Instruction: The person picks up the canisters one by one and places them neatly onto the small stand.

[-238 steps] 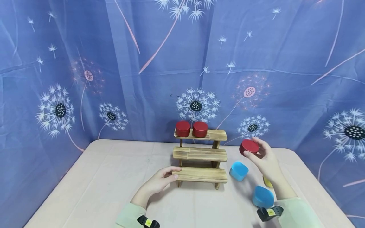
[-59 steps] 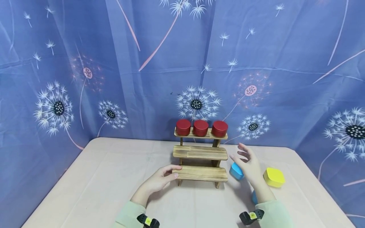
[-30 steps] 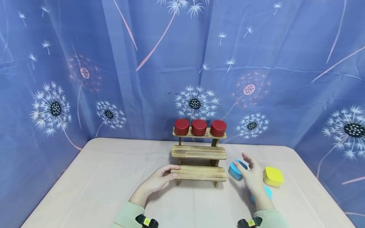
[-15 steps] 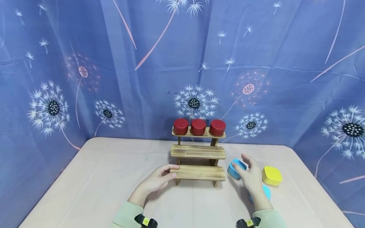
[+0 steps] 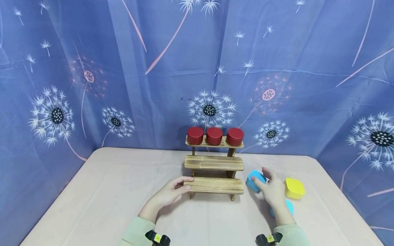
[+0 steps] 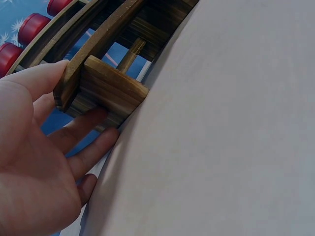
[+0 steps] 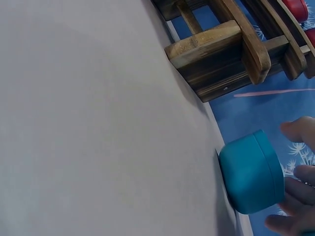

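Note:
A three-tier wooden display stand (image 5: 213, 185) stands at the back of the table. My left hand (image 5: 166, 195) pinches the left end of its lowest shelf; in the left wrist view the thumb (image 6: 47, 78) lies against the shelf edge, other fingers extend below. Three round red tins (image 5: 214, 136) line the top shelf. Right of the stand, my right hand (image 5: 273, 190) hovers over a rounded-square blue tin (image 5: 252, 185), fingers spread and loosely bent. In the right wrist view, a gap separates the thumb from this blue tin (image 7: 248, 172); whether the other fingers touch it, I cannot tell.
A yellow tin (image 5: 294, 188) sits to the right of my right hand. A second blue tin (image 5: 288, 207) is partly hidden behind my right wrist. A blue dandelion-print curtain (image 5: 160, 112) borders the pale table (image 5: 123, 191) at back and sides.
Since the oldest frame, the third red tin has gone from my right hand onto the top shelf's right end. My right hand has then come down to the nearer-stand blue tin. Left hand unchanged.

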Motion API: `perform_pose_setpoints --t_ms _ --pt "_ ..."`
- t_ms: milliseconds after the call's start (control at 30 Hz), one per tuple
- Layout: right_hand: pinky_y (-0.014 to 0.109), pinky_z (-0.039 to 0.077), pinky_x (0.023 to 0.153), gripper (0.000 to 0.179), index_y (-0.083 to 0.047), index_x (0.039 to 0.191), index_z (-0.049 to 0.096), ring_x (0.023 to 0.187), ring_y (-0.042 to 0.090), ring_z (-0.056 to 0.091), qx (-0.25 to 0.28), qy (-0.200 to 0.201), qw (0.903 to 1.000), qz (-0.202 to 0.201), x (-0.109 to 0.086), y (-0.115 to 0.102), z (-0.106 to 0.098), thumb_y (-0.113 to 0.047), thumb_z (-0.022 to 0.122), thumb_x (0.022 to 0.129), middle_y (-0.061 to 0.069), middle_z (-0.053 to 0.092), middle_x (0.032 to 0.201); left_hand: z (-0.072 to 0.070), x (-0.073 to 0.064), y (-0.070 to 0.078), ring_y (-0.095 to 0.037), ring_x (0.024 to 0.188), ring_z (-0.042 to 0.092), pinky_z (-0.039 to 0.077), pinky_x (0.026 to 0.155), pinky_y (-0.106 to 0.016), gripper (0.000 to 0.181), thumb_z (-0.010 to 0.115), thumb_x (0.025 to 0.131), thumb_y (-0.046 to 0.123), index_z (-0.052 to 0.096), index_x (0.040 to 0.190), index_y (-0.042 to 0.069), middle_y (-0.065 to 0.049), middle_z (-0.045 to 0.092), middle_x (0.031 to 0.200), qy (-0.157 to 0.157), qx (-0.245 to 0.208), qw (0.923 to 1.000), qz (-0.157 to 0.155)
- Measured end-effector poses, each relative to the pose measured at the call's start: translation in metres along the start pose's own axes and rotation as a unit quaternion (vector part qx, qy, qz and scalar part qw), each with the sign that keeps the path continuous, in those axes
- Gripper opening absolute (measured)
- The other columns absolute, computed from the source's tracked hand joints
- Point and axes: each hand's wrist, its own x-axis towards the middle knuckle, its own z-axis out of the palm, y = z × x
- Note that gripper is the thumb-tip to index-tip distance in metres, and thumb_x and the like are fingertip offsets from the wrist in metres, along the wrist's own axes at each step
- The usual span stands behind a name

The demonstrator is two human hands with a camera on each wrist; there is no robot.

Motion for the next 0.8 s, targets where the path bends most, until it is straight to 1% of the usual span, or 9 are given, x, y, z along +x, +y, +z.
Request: perform_pose_setpoints --t_ms 167,333,633,800 --pt "0.05 0.037 0.104 0.071 0.0 0.139 0.041 0.125 0.041 0.046 -0.027 -0.015 0.9995 0.006 -0.0006 -0.0013 -0.0026 -0.04 0.067 0.085 0.025 0.048 0.137 0.0002 0.0 0.0012 -0.007 0.044 0.031 0.029 0.043 -0.02 0.038 0.056 0.095 0.025 0.053 0.132 0.013 -0.012 0.058 0.095 0.001 0.001 1.0 -0.004" --pt "0.051 0.036 0.104 0.074 0.001 0.14 0.04 0.126 0.042 0.044 -0.038 -0.027 0.9989 0.009 -0.0001 -0.0015 -0.0027 -0.04 0.068 0.085 0.025 0.046 0.139 0.001 0.0002 0.0012 -0.007 0.045 0.031 0.03 0.044 -0.019 0.038 0.056 0.095 0.025 0.054 0.131 0.012 -0.012 0.058 0.103 0.005 0.002 1.0 -0.003" --pt "0.054 0.036 0.104 0.076 0.003 0.142 0.035 0.128 0.046 0.039 -0.06 -0.054 0.9967 0.001 0.0014 -0.0019 -0.002 -0.029 0.07 0.083 0.027 0.038 0.143 0.0009 0.0001 0.0 -0.006 0.043 0.03 0.029 0.042 -0.019 0.039 0.056 0.095 0.025 0.053 0.132 0.012 -0.013 0.058 0.103 0.001 -0.001 1.0 -0.001" --pt "0.057 0.035 0.103 0.078 0.002 0.143 0.033 0.128 0.049 0.037 -0.08 -0.072 0.9942 0.011 0.0016 -0.0013 -0.0012 -0.029 0.07 0.082 0.03 0.034 0.144 0.0011 0.0004 -0.0007 -0.007 0.045 0.03 0.029 0.043 -0.019 0.039 0.056 0.095 0.026 0.053 0.131 0.012 -0.014 0.058 0.103 0.004 0.007 1.0 -0.001"
